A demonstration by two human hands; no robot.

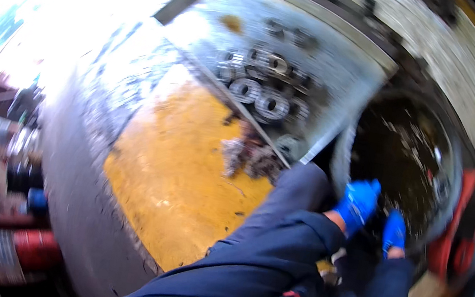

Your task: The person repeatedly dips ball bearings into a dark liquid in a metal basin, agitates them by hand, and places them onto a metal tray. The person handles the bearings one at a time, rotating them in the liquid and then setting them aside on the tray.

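My left hand (pixel 357 206), in a blue glove, is at the near left rim of a round tub (pixel 342 159). Its fingers look curled in, and whatever they hold, if anything, is hidden. My right hand (pixel 394 233), also gloved in blue, hangs over the tub's near side; motion blur hides its fingers. Dark brownish liquid (pixel 397 143) fills the tub, with shiny glints on its surface. Left of the tub lies a shallow metal tray (pixel 351 61) carrying several ring-shaped metal bearings (pixel 271 105), grouped toward its near side.
A yellow panel (pixel 182 183) lies below the tray, with crumpled dirty rags (pixel 254 159) on it. Right of the tub is a red round container (pixel 453 239). A red-and-white cylinder (pixel 16 253) and other canisters are at the far left. Wooden planks (pixel 467 73) run along the upper right.
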